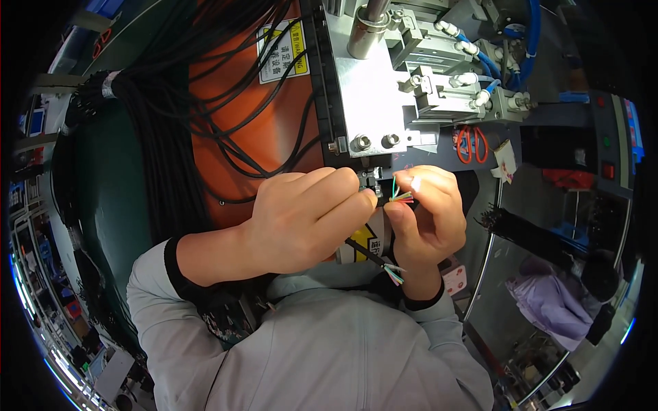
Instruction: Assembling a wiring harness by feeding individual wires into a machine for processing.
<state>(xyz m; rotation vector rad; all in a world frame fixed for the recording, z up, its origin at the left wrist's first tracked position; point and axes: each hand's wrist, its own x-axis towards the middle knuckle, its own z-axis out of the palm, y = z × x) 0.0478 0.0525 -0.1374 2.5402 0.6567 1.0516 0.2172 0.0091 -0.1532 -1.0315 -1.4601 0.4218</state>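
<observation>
My left hand is closed, its fingers curled just below the metal head of a machine. From under it a black cable slants down to the right, its stripped end fanning into thin coloured wires. A second bunch of coloured wires, green, red and yellowish, spreads between the two hands. Thumb and forefinger of my right hand pinch around this bunch. What lies inside the left fist is mostly hidden. Small metal parts of the machine show just beyond the left fingertips.
Ahead stands the machine, with a metal plate and pneumatic cylinders on it. Many black cables hang over an orange surface at left. Red-handled scissors lie right of the plate. Another dark cable bundle sticks out at right.
</observation>
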